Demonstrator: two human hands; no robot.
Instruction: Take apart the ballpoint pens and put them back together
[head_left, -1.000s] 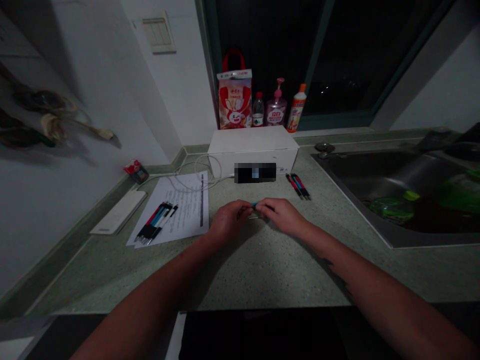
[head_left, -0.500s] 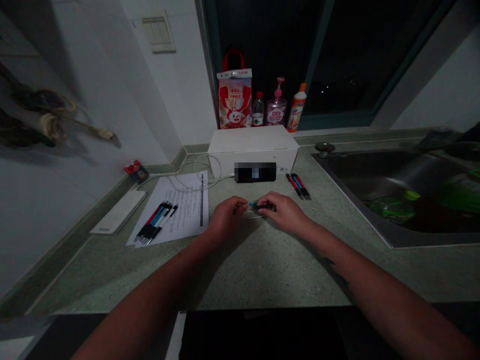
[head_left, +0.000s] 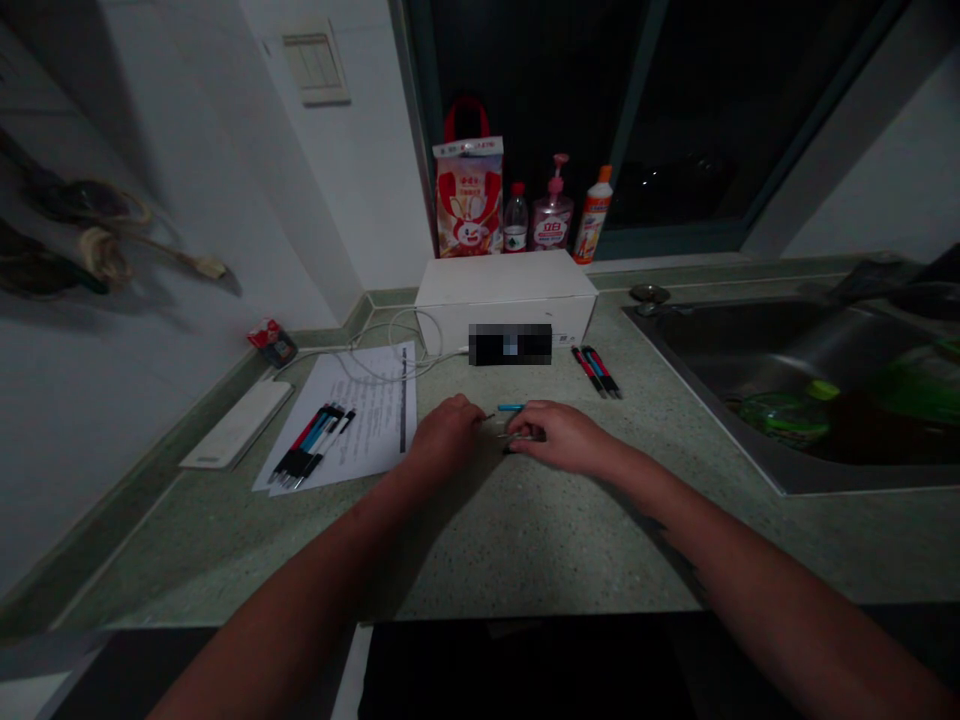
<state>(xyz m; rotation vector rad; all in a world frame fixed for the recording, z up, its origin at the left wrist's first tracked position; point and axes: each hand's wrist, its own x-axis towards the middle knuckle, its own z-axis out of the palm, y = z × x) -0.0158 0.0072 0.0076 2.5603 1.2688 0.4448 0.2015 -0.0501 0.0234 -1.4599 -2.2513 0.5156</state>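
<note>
My left hand (head_left: 444, 432) rests on the speckled green counter (head_left: 525, 540) with fingers curled, pinching a thin dark pen piece that points right. My right hand (head_left: 559, 436) lies close beside it, fingers curled over small pen parts on the counter. A short blue pen piece (head_left: 511, 407) lies loose just beyond the two hands. A group of several pens (head_left: 311, 457) sits on a printed sheet (head_left: 367, 410) to the left. Three more pens (head_left: 596, 371) lie to the right of the white box (head_left: 506, 295).
A steel sink (head_left: 795, 380) with green items fills the right side. Bottles and a red-handled bag (head_left: 469, 195) stand on the window sill behind the box. A white flat device (head_left: 238, 425) and a small red packet (head_left: 271, 340) lie near the left wall.
Both hands have lowered toward the counter and drawn slightly apart. The blue pen piece that was held between them now lies loose just beyond the fingers.
</note>
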